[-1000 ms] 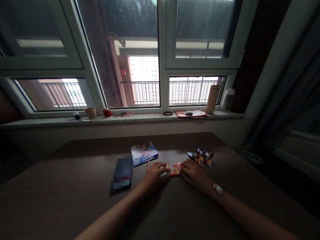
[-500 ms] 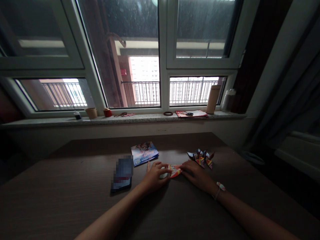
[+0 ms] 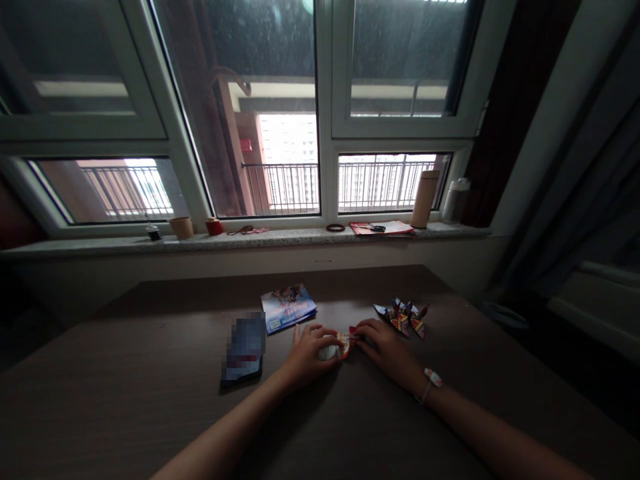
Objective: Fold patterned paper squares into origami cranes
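Left forearm (image 3: 225, 433) and right forearm (image 3: 500, 427) inspected; both bare from the lower frame edge to the wrist; left hand (image 3: 307, 357) and right hand (image 3: 385, 350) likewise bare; one item worn: a thin cord bracelet (image 3: 429, 385) on the right wrist, carrying a small flat pale tag with reddish markings; the pattern on the tag is too small to read; nail detail too small to assess.

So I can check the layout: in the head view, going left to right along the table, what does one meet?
blurred dark flat object, left hand, folded red paper, right hand, folded paper figures
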